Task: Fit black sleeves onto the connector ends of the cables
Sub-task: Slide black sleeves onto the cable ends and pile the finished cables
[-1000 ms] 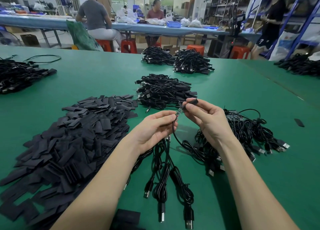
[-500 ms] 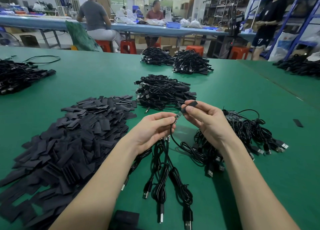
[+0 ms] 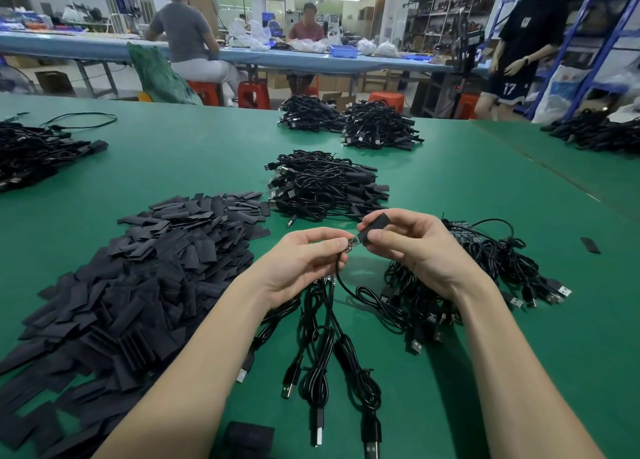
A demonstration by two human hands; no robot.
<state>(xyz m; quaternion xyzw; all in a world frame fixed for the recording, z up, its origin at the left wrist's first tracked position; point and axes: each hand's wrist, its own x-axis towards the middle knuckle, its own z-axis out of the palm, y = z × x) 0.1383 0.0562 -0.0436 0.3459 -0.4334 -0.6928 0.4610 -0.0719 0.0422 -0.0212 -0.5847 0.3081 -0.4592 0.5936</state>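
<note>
My left hand pinches a black cable just behind its small connector end. My right hand pinches a flat black sleeve, whose mouth meets the tip of that connector. Several more cables hang from under my left hand towards me, their USB plugs lying on the green table. A large heap of loose black sleeves lies to my left. A bundle of cables lies under and right of my right hand.
A pile of cables sits just beyond my hands, two more piles farther back, others at the far left and far right. One stray sleeve lies at the right. People sit and stand beyond the green table.
My right hand has brought the sleeve lower and closer, so its mouth now meets the connector end. My left hand keeps its hold on the cable.
</note>
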